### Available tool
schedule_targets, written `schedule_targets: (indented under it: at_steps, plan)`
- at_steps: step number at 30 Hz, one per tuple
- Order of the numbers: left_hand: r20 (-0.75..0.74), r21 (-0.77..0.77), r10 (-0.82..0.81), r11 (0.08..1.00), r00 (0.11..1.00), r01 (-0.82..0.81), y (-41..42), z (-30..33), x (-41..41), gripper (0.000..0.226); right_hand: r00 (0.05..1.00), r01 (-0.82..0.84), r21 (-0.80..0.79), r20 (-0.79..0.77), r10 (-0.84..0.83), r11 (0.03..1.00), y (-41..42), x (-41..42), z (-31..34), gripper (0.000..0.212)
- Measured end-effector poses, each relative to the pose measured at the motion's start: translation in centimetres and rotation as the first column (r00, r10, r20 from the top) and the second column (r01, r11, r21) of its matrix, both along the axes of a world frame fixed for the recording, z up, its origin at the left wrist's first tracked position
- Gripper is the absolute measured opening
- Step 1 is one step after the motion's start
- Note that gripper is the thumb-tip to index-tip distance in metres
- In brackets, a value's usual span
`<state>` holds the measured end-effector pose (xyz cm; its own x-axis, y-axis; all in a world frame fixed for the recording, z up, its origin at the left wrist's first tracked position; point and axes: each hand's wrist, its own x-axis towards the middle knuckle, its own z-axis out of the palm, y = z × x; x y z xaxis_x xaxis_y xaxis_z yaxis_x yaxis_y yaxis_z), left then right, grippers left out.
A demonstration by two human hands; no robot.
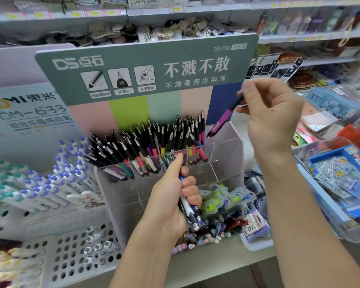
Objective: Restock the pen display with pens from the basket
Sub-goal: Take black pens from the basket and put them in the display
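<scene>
A: What are the hands doing?

B: The right hand (pixel 272 119) pinches a purple-and-black pen (pixel 222 118), tip down, above the back right corner of the clear acrylic pen display (pixel 227 146). The left hand (pixel 173 196) grips a bundle of blue-and-white pens (pixel 190 210) at the display's front wall.

A: Which step is this?

B: Likely placing one pen. Next it must lower into the row of black-capped pens (pixel 150 140). No basket is clearly visible.
</scene>
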<state>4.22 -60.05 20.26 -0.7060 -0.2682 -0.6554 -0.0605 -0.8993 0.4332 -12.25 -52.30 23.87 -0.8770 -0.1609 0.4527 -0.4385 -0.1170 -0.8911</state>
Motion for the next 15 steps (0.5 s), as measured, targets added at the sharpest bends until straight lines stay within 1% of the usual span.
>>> schedule_targets:
  at_steps: [1,3,6,11,15]
  plan:
    - [-0.005,0.010,0.002,1.000,1.000,-0.002,-0.1,0.0,0.0,0.037,0.999,-0.010,0.090,-0.049,0.014,0.996,-0.5,-0.4,-0.4,0.005]
    - [-0.016,0.039,0.009,0.999,1.000,-0.009,-0.2,0.1,0.0,0.031,0.994,-0.034,0.236,-0.098,0.058,0.971,-1.6,-0.9,-1.4,0.005]
    - [-0.038,0.051,0.020,0.999,0.999,-0.018,-0.2,0.3,0.1,0.021,0.982,-0.021,0.391,-0.167,0.093,0.920,-2.6,-0.8,-3.1,0.009]
    - [-0.051,0.009,0.028,1.000,0.998,-0.027,0.0,0.3,0.0,0.013,0.977,-0.090,0.460,-0.131,0.168,0.883,-3.0,-0.3,-4.7,0.010]
    - [-0.061,-0.032,0.034,0.999,0.998,-0.036,0.0,0.6,-0.1,0.015,0.981,-0.112,0.439,-0.093,0.169,0.891,-2.8,-0.4,-5.0,0.012]
